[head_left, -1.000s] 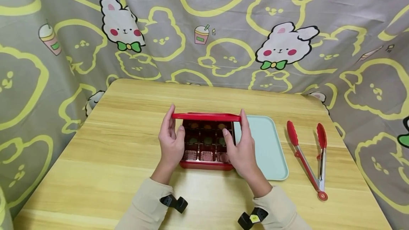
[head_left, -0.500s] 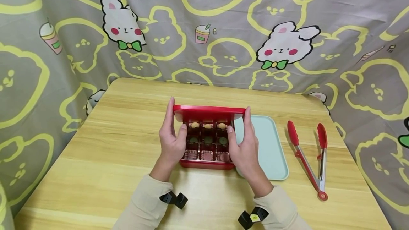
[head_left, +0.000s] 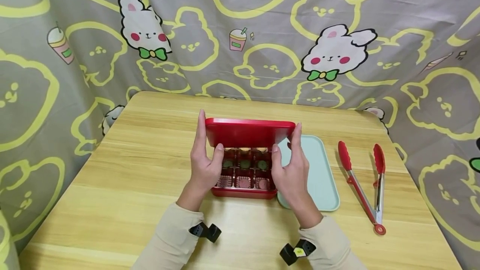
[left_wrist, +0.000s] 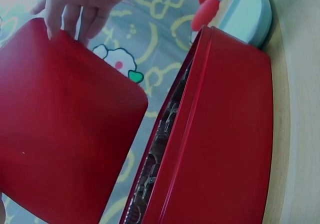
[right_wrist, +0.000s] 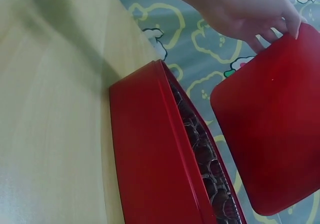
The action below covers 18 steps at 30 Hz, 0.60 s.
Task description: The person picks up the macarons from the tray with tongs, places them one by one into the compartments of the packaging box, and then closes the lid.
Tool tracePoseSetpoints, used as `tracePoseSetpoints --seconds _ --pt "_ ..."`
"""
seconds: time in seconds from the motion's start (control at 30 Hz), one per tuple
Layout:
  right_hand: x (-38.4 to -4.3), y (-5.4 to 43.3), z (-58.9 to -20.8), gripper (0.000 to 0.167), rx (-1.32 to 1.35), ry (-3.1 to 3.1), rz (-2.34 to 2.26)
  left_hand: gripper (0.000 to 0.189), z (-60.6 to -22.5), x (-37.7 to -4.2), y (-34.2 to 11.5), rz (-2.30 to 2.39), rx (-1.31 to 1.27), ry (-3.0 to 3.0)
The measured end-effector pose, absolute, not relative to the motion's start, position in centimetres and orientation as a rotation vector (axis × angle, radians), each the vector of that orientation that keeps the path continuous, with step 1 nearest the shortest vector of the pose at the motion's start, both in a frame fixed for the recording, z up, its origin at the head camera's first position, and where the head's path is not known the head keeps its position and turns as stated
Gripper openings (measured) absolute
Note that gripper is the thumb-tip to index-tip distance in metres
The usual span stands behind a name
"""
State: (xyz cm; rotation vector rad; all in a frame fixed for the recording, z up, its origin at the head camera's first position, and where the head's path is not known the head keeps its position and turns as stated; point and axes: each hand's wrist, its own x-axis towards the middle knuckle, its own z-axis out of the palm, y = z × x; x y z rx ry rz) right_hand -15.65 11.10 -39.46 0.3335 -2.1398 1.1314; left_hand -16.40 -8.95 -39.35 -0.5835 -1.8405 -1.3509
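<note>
A red box lid (head_left: 249,132) is held tilted over the far part of a red box (head_left: 243,194). My left hand (head_left: 202,168) grips the lid's left edge, thumb in front and fingers along the side. On the opposite edge my right hand (head_left: 294,172) holds it in the same manner. Inside the box, a dark compartmented insert (head_left: 235,174) carries green round pieces (head_left: 245,164) in one row and pinkish pieces (head_left: 244,183) in the nearest row. The lid partly hides the far row. Both wrist views show a gap between lid and box.
A pale mint tray (head_left: 318,178) lies right of the box, partly behind my right hand. Farther right, red-tipped metal tongs (head_left: 378,216) rest spread on the wooden table (head_left: 123,170). A patterned curtain (head_left: 270,24) encloses the table's back and sides.
Both hands have raised the lid slightly, shifted it a little right and tilted it, so its red outer face shows more. The box, tray and tongs have stayed put.
</note>
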Motion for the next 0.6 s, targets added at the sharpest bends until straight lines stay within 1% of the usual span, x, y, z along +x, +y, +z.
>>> tracePoseSetpoints --seconds 0.27,0.6 --pt "-16.1 11.0 -39.5 0.065 0.399 -2.084 1.076 0.070 -39.4 -16.4 -9.0 -1.300 -0.545 -1.953" --pt "-16.9 11.8 -39.9 0.057 0.371 -2.150 1.077 0.060 -39.6 -16.8 -10.1 -1.218 -0.585 -2.102"
